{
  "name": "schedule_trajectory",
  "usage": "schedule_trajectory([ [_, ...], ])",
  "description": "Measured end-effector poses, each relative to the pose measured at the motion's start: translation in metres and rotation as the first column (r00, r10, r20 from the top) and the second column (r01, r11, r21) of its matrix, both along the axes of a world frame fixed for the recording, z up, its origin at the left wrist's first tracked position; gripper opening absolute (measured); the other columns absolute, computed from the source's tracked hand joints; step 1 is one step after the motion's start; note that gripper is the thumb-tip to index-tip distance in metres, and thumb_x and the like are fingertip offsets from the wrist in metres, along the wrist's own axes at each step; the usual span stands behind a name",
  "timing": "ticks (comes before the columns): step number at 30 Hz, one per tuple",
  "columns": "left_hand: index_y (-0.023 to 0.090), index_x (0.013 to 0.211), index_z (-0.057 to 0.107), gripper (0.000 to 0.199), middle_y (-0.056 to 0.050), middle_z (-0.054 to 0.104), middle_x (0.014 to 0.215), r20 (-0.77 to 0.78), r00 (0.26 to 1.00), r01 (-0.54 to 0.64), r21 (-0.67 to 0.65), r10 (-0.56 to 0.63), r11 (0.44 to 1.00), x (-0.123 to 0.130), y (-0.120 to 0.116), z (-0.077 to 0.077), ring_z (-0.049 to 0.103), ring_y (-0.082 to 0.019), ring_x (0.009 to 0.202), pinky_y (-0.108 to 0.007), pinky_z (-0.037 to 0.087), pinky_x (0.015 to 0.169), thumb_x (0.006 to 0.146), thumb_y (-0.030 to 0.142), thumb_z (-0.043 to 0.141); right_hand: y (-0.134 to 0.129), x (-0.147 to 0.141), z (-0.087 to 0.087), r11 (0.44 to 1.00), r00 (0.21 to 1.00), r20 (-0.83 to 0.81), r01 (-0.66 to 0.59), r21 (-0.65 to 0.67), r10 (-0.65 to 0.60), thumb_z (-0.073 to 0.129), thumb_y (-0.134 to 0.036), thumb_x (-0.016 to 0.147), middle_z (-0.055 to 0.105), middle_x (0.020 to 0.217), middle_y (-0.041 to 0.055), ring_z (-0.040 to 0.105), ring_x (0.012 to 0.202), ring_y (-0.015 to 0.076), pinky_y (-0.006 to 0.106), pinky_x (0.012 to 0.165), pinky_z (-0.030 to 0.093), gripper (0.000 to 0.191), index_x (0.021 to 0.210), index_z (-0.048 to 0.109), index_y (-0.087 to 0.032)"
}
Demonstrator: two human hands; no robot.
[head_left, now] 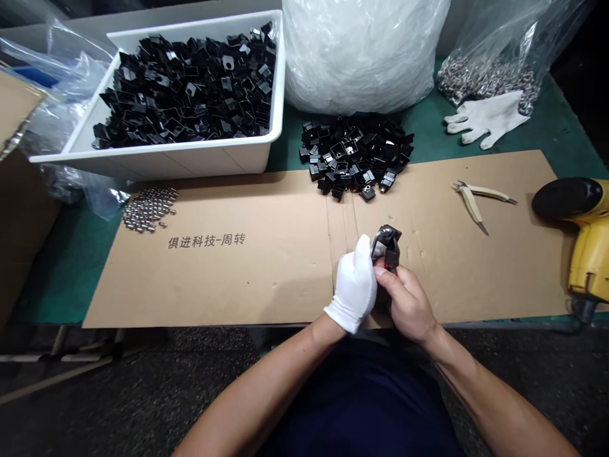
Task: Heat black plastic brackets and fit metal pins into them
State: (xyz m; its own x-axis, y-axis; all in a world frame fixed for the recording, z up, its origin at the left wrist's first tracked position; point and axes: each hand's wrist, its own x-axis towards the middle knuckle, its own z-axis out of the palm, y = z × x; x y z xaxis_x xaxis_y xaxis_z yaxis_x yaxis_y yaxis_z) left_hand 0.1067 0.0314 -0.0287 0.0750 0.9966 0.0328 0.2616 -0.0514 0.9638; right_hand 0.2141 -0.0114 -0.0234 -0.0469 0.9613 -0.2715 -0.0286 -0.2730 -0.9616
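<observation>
My left hand [354,282], in a white glove, is closed around a small black part with a shiny metal piece [386,233]. Beside it my bare right hand [410,301] grips a dark-headed tool [392,255] with a bit of red at its handle. The tool's head touches the black part, and both hands meet above the front of the cardboard sheet [285,279]. Behind them lies a pile of black parts [354,152]. My fingers hide most of the tool's handle.
A white bin [190,158] of black parts stands back left, near small metal pieces [147,209]. A large plastic bag [361,51], a bag of metal parts [490,79] and a white glove [490,117] lie behind. Pale-handled pliers [471,206] and a yellow tool [590,254] are right.
</observation>
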Motion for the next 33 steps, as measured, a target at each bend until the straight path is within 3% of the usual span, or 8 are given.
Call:
schedule_trajectory([
  [6,0.019,0.077,0.053,0.024,-0.002,0.061,0.067,-0.097,0.994,0.052,0.039,-0.049,0.998,0.006,0.002,-0.002,0.054,-0.013,0.059,-0.026,0.043,0.058,0.100,0.023,0.045,-0.001,0.005,-0.006,1.000,0.993,-0.114,0.002,-0.022,-0.005,0.054,-0.048,0.099,0.069,0.089,0.0041,0.060,0.084,0.0222,0.032,0.077,0.050,0.032,0.091,0.065,-0.020],
  [14,0.021,0.068,0.046,0.038,0.002,0.050,0.056,-0.153,0.988,0.032,0.043,-0.025,0.999,0.011,0.003,0.001,0.042,-0.012,0.051,-0.026,0.036,0.053,0.103,0.029,0.037,-0.004,0.009,-0.017,0.998,0.960,-0.279,0.002,-0.056,-0.017,0.057,-0.048,0.096,0.072,0.098,0.0065,0.065,0.097,0.0267,0.038,0.089,0.052,0.030,0.098,0.067,-0.019],
  [19,0.021,0.068,0.044,0.034,0.002,0.049,0.058,-0.207,0.977,0.063,0.104,-0.040,0.993,0.012,0.004,0.000,0.040,-0.011,0.052,-0.027,0.034,0.054,0.101,0.028,0.039,-0.005,0.010,-0.018,0.998,0.933,-0.359,-0.016,-0.069,-0.010,0.057,-0.046,0.097,0.069,0.094,0.0049,0.064,0.094,0.0250,0.037,0.088,0.052,0.027,0.089,0.062,-0.021],
  [23,0.021,0.069,0.043,0.030,0.002,0.052,0.063,-0.250,0.966,0.096,0.122,-0.063,0.988,0.015,0.007,-0.001,0.045,-0.012,0.056,-0.027,0.036,0.057,0.099,0.026,0.041,-0.005,0.013,-0.021,0.997,0.926,-0.377,0.000,-0.072,-0.028,0.057,-0.046,0.095,0.066,0.087,0.0034,0.063,0.088,0.0234,0.036,0.085,0.052,0.027,0.085,0.059,-0.021],
  [29,0.019,0.075,0.055,0.028,0.000,0.059,0.067,-0.316,0.945,0.144,0.160,-0.088,0.976,0.015,0.008,-0.003,0.050,-0.014,0.058,-0.027,0.041,0.059,0.099,0.029,0.045,-0.002,0.011,-0.019,0.999,0.942,-0.333,0.042,-0.011,-0.043,0.054,-0.046,0.096,0.064,0.085,0.0037,0.060,0.082,0.0216,0.034,0.078,0.051,0.028,0.085,0.057,-0.020],
  [33,0.018,0.089,0.067,0.040,-0.006,0.071,0.085,-0.270,0.958,0.145,0.149,-0.101,0.978,0.008,0.003,0.001,0.065,-0.018,0.078,-0.029,0.049,0.076,0.106,0.034,0.034,0.001,0.013,-0.008,0.996,0.977,-0.211,0.055,0.076,-0.038,0.049,-0.044,0.100,0.064,0.083,0.0036,0.058,0.079,0.0202,0.031,0.072,0.050,0.029,0.086,0.056,-0.020],
])
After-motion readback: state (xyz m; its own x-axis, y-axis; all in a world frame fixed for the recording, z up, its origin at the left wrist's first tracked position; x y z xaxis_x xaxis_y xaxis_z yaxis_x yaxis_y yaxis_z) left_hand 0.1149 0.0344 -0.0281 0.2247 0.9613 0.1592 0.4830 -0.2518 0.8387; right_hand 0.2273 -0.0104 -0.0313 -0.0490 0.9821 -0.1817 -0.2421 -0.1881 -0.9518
